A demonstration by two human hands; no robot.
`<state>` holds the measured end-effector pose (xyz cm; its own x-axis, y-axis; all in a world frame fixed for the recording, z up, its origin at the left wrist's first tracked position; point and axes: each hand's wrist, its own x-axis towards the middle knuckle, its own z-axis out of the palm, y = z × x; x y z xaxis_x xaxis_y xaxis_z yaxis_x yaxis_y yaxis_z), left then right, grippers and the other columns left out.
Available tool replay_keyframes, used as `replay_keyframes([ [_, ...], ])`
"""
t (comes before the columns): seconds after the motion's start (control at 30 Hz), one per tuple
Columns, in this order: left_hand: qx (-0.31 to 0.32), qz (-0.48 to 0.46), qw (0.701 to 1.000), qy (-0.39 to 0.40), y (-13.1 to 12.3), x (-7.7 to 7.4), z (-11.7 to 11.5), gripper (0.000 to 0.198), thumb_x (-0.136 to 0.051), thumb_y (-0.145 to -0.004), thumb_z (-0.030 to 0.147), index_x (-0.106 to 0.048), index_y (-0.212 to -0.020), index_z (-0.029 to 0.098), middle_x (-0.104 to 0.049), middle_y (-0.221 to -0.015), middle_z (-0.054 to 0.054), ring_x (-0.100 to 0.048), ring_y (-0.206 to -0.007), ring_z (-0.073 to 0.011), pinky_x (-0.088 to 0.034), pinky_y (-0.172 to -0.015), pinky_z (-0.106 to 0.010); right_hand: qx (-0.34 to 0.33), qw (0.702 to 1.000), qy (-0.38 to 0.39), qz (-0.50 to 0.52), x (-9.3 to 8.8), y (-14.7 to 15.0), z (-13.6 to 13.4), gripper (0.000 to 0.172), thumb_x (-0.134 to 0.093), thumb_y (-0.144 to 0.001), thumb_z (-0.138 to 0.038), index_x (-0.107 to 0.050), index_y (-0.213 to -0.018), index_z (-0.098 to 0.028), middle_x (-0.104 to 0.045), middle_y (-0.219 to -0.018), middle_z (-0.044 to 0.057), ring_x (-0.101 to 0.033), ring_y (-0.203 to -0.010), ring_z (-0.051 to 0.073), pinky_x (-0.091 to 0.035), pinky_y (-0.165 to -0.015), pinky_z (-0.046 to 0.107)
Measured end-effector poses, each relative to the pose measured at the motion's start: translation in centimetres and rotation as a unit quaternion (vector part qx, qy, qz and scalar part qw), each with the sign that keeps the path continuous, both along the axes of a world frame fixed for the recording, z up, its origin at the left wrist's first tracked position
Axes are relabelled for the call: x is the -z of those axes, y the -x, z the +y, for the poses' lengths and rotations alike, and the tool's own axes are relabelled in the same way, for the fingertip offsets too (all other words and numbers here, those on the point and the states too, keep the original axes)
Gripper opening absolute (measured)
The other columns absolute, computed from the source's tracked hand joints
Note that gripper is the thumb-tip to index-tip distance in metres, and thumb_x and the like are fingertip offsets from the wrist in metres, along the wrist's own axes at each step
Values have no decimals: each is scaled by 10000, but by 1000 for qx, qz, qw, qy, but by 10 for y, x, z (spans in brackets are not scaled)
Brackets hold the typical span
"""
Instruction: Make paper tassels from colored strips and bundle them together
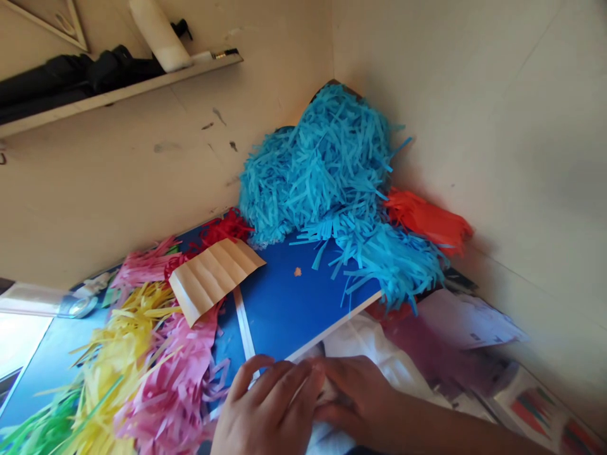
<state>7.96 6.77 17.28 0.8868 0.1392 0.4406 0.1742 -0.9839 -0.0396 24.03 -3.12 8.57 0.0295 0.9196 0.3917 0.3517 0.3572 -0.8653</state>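
My left hand [270,407] and my right hand [363,398] meet at the bottom middle, in front of the table's near edge. Curled fingers of the left hand overlap the fingertips of the right, which are pinched together. Whatever lies between them is hidden by the fingers. Just beyond my hands, a white strip [244,325] runs across the blue tabletop [284,297]. Pink fringed paper [175,373] lies to the left of my left hand. White cloth or paper [374,347] shows below the table edge, behind my right hand.
Blue fringed paper [327,158] is heaped in the corner, beside an orange-red bundle [427,221]. A creased brown sheet [215,275] rests near yellow [128,347] and green fringe [47,417]. A wall shelf [118,88] holds black items and a white roll [159,31].
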Motion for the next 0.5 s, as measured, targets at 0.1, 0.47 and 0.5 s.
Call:
replay_keyframes([
  [0.1,18,-3,1000,-3,0,-2,1,202,-504,-966,176,-701,-999,208,-789,-960,36,-709,-795,-126,-447,-813,-332,-1,1000,-5,-18,-5,0,-2,480,-517,-962,-520,-539,-1341,-228,-740,-1107,65,-720,-947,234,-556,-864,290],
  [0.47,14,-6,1000,5,3,5,-4,167,-560,-923,107,-700,-992,167,-783,-889,11,-680,-700,-113,-498,-731,-307,49,995,-55,-66,2,9,-4,432,-459,-992,-525,-455,-1343,-272,-764,-1001,24,-737,-827,187,-560,-738,253],
  [0.5,13,-3,1000,14,2,3,-3,165,-556,-923,108,-699,-974,172,-781,-874,13,-680,-694,-114,-500,-708,-304,50,994,-67,-65,4,9,-4,447,-462,-993,-518,-428,-1368,-277,-765,-1003,24,-738,-818,187,-562,-727,256],
])
